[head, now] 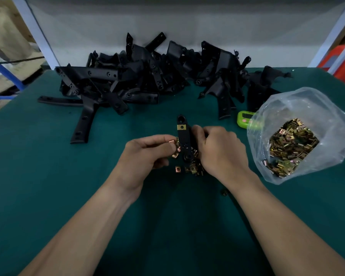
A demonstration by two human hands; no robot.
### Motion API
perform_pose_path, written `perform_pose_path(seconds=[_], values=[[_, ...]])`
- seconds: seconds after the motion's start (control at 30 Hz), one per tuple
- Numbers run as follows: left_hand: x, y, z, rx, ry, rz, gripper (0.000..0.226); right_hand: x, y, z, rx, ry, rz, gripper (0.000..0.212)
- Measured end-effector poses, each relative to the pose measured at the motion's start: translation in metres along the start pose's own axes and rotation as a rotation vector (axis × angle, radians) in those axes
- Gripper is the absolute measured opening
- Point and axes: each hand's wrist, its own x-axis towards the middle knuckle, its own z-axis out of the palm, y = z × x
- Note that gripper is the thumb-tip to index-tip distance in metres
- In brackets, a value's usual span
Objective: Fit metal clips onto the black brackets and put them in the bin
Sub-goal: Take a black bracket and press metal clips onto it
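Your right hand (221,150) grips the bracket (184,136); your left hand (145,156) pinches a clip (173,141) beside it. Next, slide it on squarely.

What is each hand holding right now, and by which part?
The right hand grips the long black plastic bracket at its middle. The left hand pinches a small brass-coloured metal clip between thumb and fingertip.

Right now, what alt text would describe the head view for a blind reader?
A right hand holds a black bracket with one fitted clip, while the left hand pinches a second clip. Nearby lie a bracket pile and a bag of clips.
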Motion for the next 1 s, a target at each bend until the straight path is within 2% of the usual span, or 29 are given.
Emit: perform_pose_path(seconds=[0.13,0.33,0.47,0.53,0.63,0.8,0.9,1.0], values=[[0.0005,-0.0015,0.0006,-0.021,0.042,0.010,0.012,-0.0003,0.0001,-0.0004,0.002,-0.004,-0.007,0.061],[0.0012,-0.0031,0.0017,-0.112,0.016,0.037,0.010,-0.0008,-0.0003,-0.0014,0.003,0.006,-0.010,0.062],[0.0006,-0.0043,0.0021,-0.063,0.007,0.057,0.025,0.0004,0.0006,-0.0031,-0.001,0.023,-0.002,0.061],[0.0008,-0.0034,0.0011,-0.047,0.014,0.084,0.023,0.0009,0.0015,-0.0043,-0.007,0.025,0.002,0.061],[0.0007,-0.0025,0.0005,0.011,0.019,0.135,0.005,0.0010,0.0023,-0.0047,-0.003,0.017,0.005,0.062],[0.0044,-0.0099,-0.0011,0.139,0.086,0.158,0.019,0.0002,0.0009,-0.0022,-0.001,0.012,0.001,0.062],[0.0036,-0.0088,-0.0020,0.121,0.033,0.167,0.021,0.0003,0.0018,-0.0018,-0.011,0.024,0.003,0.062],[0.0009,-0.0056,-0.0015,0.023,-0.051,0.134,0.013,0.0011,0.0023,-0.0017,-0.023,0.041,0.002,0.063]])
